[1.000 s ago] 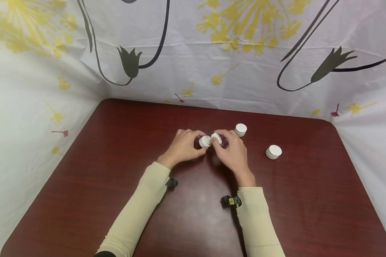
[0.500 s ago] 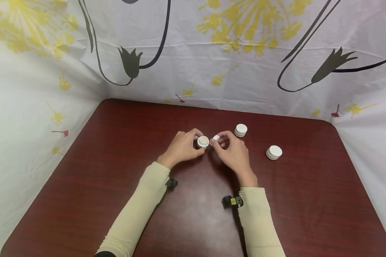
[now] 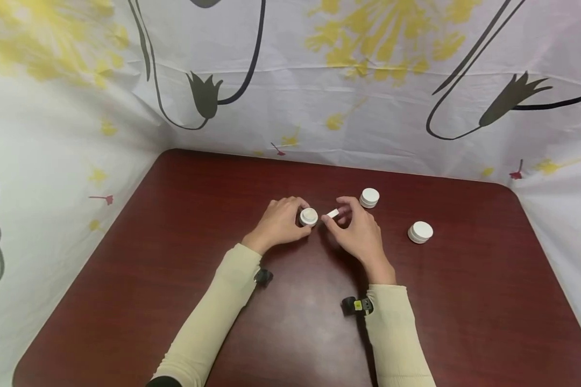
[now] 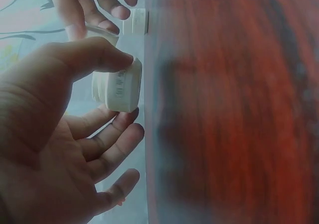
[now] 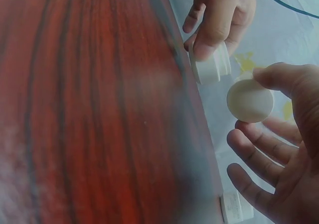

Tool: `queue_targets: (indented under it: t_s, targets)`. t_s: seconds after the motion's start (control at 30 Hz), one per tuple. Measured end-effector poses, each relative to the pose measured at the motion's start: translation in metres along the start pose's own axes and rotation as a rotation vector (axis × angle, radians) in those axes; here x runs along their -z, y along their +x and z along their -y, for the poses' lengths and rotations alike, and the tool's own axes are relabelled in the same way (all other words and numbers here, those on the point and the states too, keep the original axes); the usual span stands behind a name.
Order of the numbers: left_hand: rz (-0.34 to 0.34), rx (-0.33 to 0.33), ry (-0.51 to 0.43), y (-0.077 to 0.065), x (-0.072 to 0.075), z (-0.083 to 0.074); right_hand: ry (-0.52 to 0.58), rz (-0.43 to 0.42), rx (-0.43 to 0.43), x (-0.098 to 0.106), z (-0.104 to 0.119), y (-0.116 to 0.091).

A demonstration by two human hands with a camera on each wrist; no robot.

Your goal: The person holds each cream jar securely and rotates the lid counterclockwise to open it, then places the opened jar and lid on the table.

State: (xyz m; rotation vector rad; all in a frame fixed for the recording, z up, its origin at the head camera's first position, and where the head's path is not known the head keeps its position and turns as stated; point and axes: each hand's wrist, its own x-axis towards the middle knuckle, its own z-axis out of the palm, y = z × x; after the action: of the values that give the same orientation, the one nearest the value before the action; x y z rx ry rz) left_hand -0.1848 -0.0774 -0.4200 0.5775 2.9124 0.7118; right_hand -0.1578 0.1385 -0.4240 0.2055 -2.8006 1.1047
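Note:
A small round white jar (image 3: 309,216) stands with its threaded neck uncovered, pinched between the thumb and fingers of my left hand (image 3: 282,223). Its printed side wall (image 4: 121,89) faces the left wrist camera. Just to the right, my right hand (image 3: 360,231) pinches a white screw lid (image 3: 333,213) by its edge, tilted steeply and apart from the jar. The right wrist view shows one round face of this lid (image 5: 250,100) between thumb and fingertips.
Two more white jars, both lidded, stand on the dark red wooden table (image 3: 469,301): one jar (image 3: 369,198) just behind my right hand, the other jar (image 3: 420,232) farther right. A patterned white cloth (image 3: 290,107) hangs behind the table.
The lid has come away from the jar to the right and tipped onto its edge. The jar, tilted at first, now sits more upright in my left hand. The head view has shifted slightly.

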Motion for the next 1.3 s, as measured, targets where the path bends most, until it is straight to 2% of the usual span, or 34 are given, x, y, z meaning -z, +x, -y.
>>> queue_targets:
  t_s: [0.23,0.7,1.3]
  targets:
    - [0.003,0.011,0.026,0.0,0.0,-0.001,-0.044,0.066,0.011,-0.001,0.0,0.0]
    - [0.018,0.016,0.015,0.0,-0.001,0.001,-0.007,0.101,-0.028,-0.006,-0.006,-0.002]
    - [0.018,0.011,0.004,-0.001,-0.001,0.001,-0.002,0.124,-0.036,-0.014,-0.013,-0.001]
